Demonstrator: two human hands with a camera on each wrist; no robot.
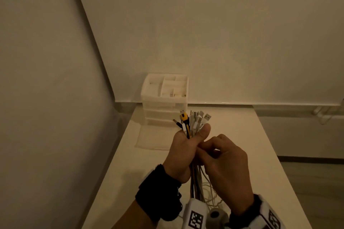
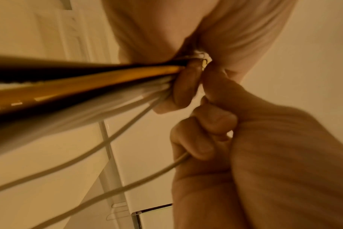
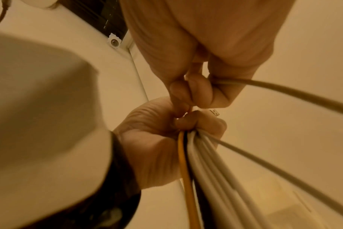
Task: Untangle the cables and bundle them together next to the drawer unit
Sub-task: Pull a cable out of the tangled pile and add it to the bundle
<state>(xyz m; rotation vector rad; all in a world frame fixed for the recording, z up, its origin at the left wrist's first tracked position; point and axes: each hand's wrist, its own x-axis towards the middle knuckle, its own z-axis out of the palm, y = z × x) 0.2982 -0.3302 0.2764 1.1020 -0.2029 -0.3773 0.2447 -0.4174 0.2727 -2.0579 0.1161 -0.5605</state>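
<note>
My left hand [image 1: 183,148] grips a bundle of cables [image 1: 193,123] upright above the table; white, black and yellow plug ends stick out over the fist. The cords [image 1: 197,182] hang down from it to loose loops on the table. My right hand [image 1: 225,156] is pressed against the left fist, fingers curled round one thin white cable [image 3: 284,91]. In the left wrist view the yellow, black and white cords [image 2: 88,86] run into the left hand [image 2: 162,31], and the right hand [image 2: 264,155] pinches a white cord [image 2: 166,167]. The white drawer unit [image 1: 164,98] stands beyond, against the wall.
The white table [image 1: 251,145] runs from me to the back wall, with a wall close on the left. A pale flat mat [image 1: 152,139] lies in front of the drawer unit. A grey roll [image 1: 216,215] sits near the front edge between my wrists.
</note>
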